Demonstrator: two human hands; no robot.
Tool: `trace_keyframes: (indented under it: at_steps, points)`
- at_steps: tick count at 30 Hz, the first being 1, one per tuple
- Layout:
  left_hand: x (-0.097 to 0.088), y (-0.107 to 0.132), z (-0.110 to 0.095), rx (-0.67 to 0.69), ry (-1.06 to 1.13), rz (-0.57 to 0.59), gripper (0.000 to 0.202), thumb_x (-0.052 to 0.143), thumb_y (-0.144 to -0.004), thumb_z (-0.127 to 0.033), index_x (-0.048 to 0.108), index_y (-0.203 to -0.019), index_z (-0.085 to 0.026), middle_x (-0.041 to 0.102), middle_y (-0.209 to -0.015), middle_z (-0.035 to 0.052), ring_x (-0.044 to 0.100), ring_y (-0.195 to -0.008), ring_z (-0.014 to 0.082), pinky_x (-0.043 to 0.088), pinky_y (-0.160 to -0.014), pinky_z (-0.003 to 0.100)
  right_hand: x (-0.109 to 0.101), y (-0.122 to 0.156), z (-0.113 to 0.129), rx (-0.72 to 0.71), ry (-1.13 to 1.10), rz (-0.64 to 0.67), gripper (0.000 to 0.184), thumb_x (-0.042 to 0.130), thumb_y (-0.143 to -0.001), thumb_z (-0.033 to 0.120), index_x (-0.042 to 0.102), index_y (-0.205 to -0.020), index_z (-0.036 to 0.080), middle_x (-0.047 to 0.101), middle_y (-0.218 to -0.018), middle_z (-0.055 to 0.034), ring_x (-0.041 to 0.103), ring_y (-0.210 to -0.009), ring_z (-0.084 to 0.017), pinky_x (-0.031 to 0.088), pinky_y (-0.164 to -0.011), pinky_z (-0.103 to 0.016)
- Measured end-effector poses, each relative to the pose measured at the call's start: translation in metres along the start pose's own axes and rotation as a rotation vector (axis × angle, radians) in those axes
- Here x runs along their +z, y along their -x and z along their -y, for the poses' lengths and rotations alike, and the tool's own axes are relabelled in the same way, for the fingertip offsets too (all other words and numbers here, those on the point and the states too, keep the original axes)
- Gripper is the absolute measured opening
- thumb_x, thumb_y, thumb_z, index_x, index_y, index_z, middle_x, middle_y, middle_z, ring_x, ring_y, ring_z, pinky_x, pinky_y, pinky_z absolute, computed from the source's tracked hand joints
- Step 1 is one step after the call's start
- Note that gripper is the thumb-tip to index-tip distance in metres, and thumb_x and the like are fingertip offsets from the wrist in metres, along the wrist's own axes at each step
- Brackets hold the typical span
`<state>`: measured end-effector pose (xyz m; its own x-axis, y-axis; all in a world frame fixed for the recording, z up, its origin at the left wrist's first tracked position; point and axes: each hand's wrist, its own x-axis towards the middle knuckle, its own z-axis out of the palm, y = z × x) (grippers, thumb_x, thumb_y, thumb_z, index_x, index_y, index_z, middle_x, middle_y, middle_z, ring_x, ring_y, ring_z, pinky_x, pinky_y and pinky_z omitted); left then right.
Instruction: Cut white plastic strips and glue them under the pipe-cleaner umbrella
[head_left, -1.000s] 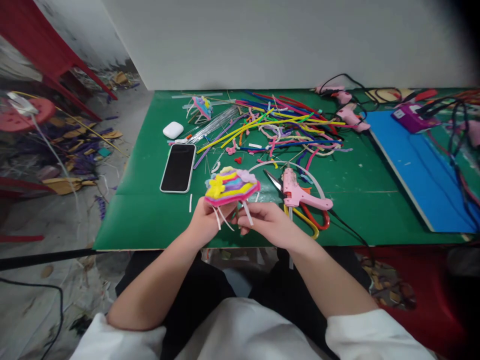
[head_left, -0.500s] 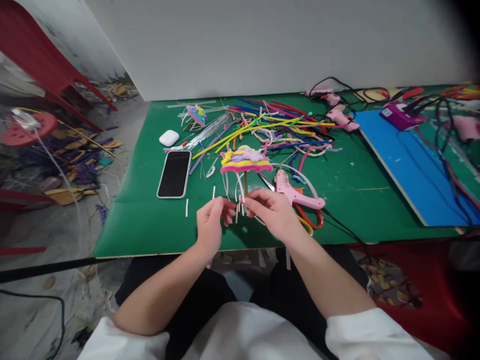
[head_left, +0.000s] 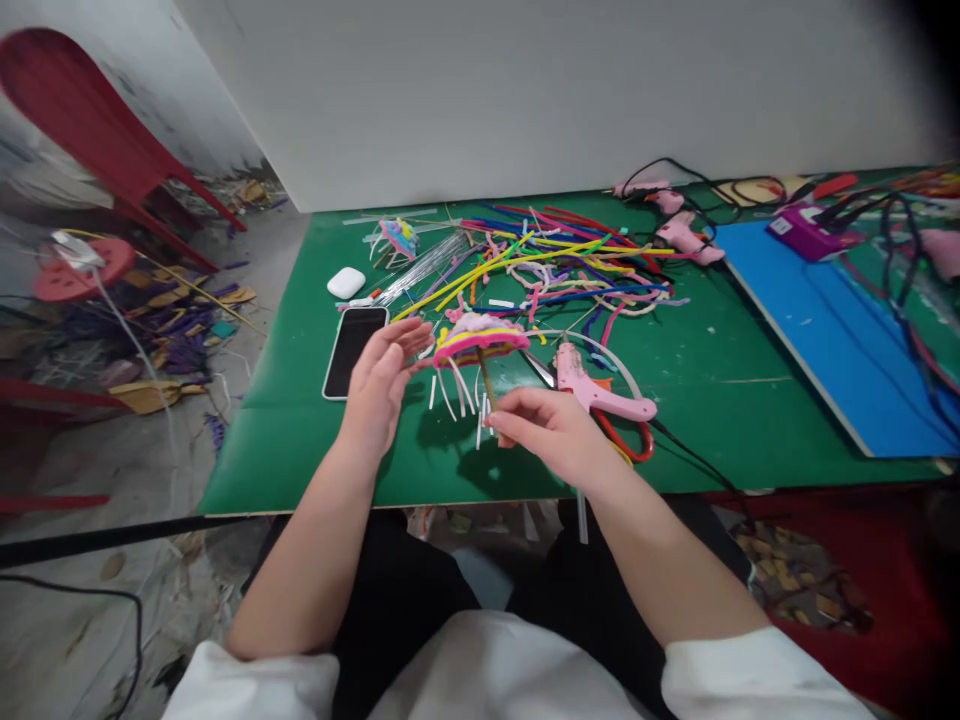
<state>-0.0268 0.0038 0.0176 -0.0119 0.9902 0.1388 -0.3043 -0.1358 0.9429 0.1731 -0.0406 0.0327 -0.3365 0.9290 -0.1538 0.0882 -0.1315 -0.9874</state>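
My right hand (head_left: 546, 430) pinches the thin stick of a small umbrella-shaped craft (head_left: 480, 340) made of fuzzy pipe cleaners. Its top is pink, yellow and lilac, with pale strands dangling below the rim. Held above the table, it leans a little to the left. Close to the left side of its rim is my left hand (head_left: 381, 385), fingers stretched out and apart; whether the fingertips touch the rim I cannot tell. A pink glue gun (head_left: 600, 392) lies just beyond my right hand, partly over red-handled scissors (head_left: 637, 440).
On the green table (head_left: 277, 440) are a phone (head_left: 346, 350), a white earbud case (head_left: 346, 283) and a second small craft (head_left: 397, 240). Loose pipe cleaners (head_left: 525, 255) lie heaped behind. A blue board (head_left: 810, 340) and a purple power block (head_left: 814, 230) with cables occupy the right side.
My left hand has moved up and left from near the stick to the craft's rim, its fingers now spread. The umbrella-shaped craft has tilted left in my right hand.
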Motion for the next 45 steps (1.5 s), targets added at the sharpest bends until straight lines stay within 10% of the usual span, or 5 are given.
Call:
trace_keyframes:
  at_steps: [8,30,35,41,45]
  points:
    - [-0.005,0.007,0.013,-0.281,0.092,0.301,0.045,0.051,-0.084,-0.05,0.056,-0.12,-0.023,0.064,-0.115,0.0082,0.063,-0.097,0.0221,0.053,-0.074,0.031,0.0,0.003,0.003,0.131,-0.085,0.146,0.021,0.064,-0.076,0.036,0.06,-0.07,0.016,0.059,-0.061,0.0019,0.057,-0.058,-0.01,0.045,-0.058,-0.022]
    - [-0.004,0.025,0.024,-0.486,0.235,0.345,0.074,0.067,-0.059,-0.067,0.053,-0.116,-0.022,0.058,-0.121,0.0146,0.057,-0.111,0.0353,0.05,-0.087,0.047,-0.003,0.003,0.004,0.193,-0.304,0.253,0.028,0.068,-0.071,0.041,0.06,-0.062,0.016,0.061,-0.061,0.0005,0.055,-0.051,-0.009,0.046,-0.053,-0.022]
    - [-0.002,0.026,0.022,-0.497,0.246,0.338,0.075,0.062,-0.063,-0.069,0.054,-0.12,-0.021,0.062,-0.116,0.016,0.06,-0.107,0.0362,0.049,-0.088,0.051,-0.018,0.009,0.011,0.042,0.019,0.199,0.035,0.052,-0.083,0.049,0.063,-0.072,0.018,0.062,-0.064,-0.002,0.058,-0.061,-0.013,0.047,-0.058,-0.025]
    - [-0.006,0.025,0.024,-0.483,0.278,0.367,0.073,0.053,-0.067,-0.073,0.058,-0.118,-0.021,0.062,-0.116,0.0158,0.06,-0.108,0.0347,0.048,-0.091,0.049,-0.094,0.028,-0.003,-0.108,1.022,-0.246,0.032,0.06,-0.08,0.041,0.063,-0.107,0.023,0.064,-0.108,-0.0093,0.058,-0.099,-0.027,0.046,-0.083,-0.038]
    - [-0.006,0.024,0.026,-0.483,0.344,0.381,0.067,0.051,-0.072,-0.071,0.059,-0.118,-0.023,0.064,-0.114,0.0145,0.061,-0.106,0.0332,0.047,-0.093,0.05,-0.122,0.025,-0.032,-0.013,1.304,-0.126,0.049,0.065,-0.076,0.03,0.054,-0.122,0.019,0.058,-0.119,-0.0121,0.055,-0.105,-0.031,0.045,-0.086,-0.043]
